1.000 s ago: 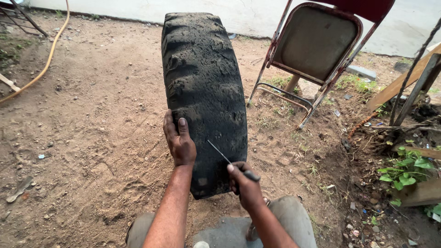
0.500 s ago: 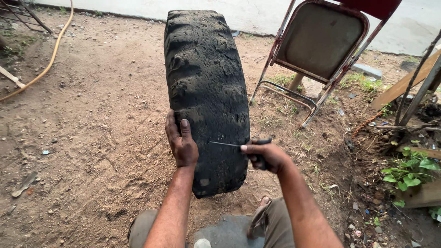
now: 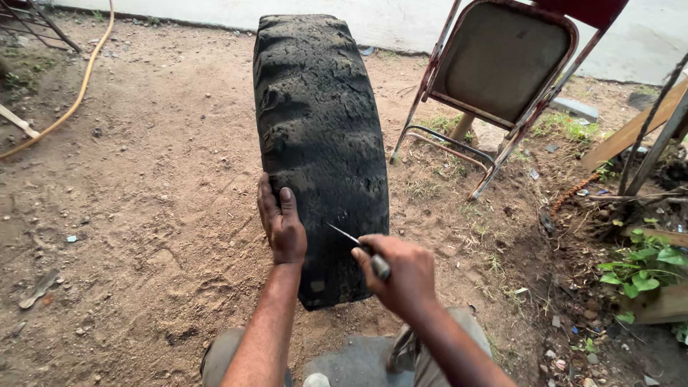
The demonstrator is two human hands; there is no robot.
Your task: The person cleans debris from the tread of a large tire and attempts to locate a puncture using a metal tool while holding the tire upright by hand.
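— On the bare dirt ground [image 3: 136,236], what stands in front of the person?

— A worn black tyre [image 3: 319,143], upright on its tread, running away from the camera between the knees.

— And the hands?

— The left hand [image 3: 281,222] lies flat on the tyre's left side, fingers spread, its grip apart and clamped on nothing. The right hand [image 3: 401,276] has its grip closed around the handle of a thin metal tool [image 3: 355,242], whose tip touches the tread.

— Any containers about?

— None that I can make out. A folding metal chair [image 3: 502,72] stands just right of the tyre, a yellow hose [image 3: 82,86] lies well off to the left, and green weeds [image 3: 641,269] grow at the right edge.
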